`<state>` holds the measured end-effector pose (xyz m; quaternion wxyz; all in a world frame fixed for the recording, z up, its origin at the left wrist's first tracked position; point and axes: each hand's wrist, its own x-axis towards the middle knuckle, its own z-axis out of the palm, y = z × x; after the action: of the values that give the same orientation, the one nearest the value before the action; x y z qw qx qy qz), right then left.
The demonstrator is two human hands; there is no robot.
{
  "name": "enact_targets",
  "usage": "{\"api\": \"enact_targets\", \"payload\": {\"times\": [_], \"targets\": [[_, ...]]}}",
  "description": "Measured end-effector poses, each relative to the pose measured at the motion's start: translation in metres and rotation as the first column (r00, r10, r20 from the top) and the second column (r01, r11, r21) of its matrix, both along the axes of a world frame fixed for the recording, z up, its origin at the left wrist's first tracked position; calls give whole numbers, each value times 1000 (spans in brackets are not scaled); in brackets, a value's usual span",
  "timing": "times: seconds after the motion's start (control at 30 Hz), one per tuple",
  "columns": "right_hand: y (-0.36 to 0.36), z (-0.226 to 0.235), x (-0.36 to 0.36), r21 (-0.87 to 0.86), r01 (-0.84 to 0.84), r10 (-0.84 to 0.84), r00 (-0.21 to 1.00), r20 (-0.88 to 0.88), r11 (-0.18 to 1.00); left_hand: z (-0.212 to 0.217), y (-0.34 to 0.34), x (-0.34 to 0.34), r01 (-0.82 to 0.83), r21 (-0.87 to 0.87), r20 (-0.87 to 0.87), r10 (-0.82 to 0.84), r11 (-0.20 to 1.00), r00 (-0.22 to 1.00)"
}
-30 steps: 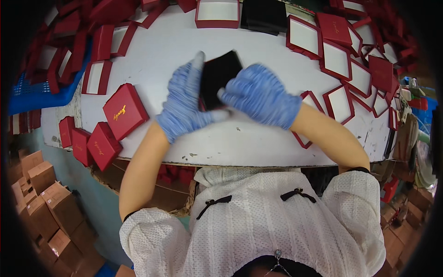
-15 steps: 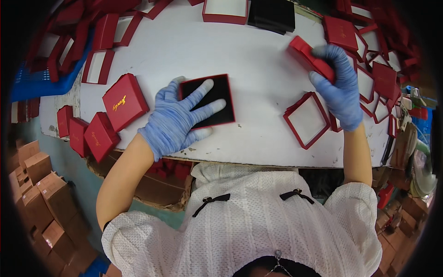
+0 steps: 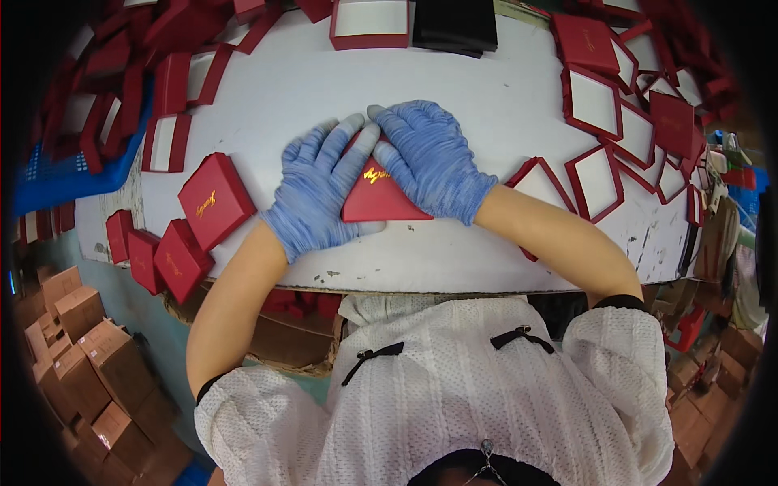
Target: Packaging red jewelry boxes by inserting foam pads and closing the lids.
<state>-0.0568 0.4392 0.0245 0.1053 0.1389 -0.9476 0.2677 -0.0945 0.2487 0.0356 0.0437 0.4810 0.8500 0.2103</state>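
Observation:
A red gift box (image 3: pixel 378 202) with gold lettering on its lid is on the white table, between my hands and partly covered by them. My left hand (image 3: pixel 318 182) wraps its left side, fingers over the upper left edge and thumb by the near edge. Across the lid's right side lies my right hand (image 3: pixel 429 158), its fingertips meeting those of the left at the far edge. Both hands wear blue gloves with pale fingertips. The black inside of the box is hidden under the lid. Nearest on the left is a closed red box (image 3: pixel 216 201).
Smaller red boxes (image 3: pixel 185 257) lie at the table's left edge. A blue crate (image 3: pixel 49 166) with red boxes stands beyond. Open red boxes with white insides (image 3: pixel 596 182) crowd the right. At the back are a black box (image 3: pixel 454 24) and another open red box (image 3: pixel 371 39).
My right hand has brought the red lid from the right onto the black-lined box. That box's dark inside is now covered. My left hand has stayed at the box.

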Motion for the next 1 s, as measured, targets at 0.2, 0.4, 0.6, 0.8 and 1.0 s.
{"api": "enact_targets", "payload": {"times": [0.2, 0.4, 0.6, 0.8, 1.0], "targets": [[44, 26, -56, 145, -40, 99, 901, -422, 989, 39, -50, -3, -384, -412, -341, 250, 826, 906], [113, 7, -76, 695, 305, -113, 945, -308, 651, 51, -161, 2, -596, -505, -190, 593, 624, 782], [132, 24, -92, 632, 107, 9, 984, -179, 767, 34, -157, -113, -899, -313, -333, 851, 306, 406], [98, 80, -48, 145, 125, -85, 964, -253, 982, 17, -145, -101, -753, -309, -104, 766, 581, 634], [50, 55, -25, 286, -78, 201, 880, -431, 955, 30, -134, -107, -829, 41, -558, 701, 558, 444]]}}
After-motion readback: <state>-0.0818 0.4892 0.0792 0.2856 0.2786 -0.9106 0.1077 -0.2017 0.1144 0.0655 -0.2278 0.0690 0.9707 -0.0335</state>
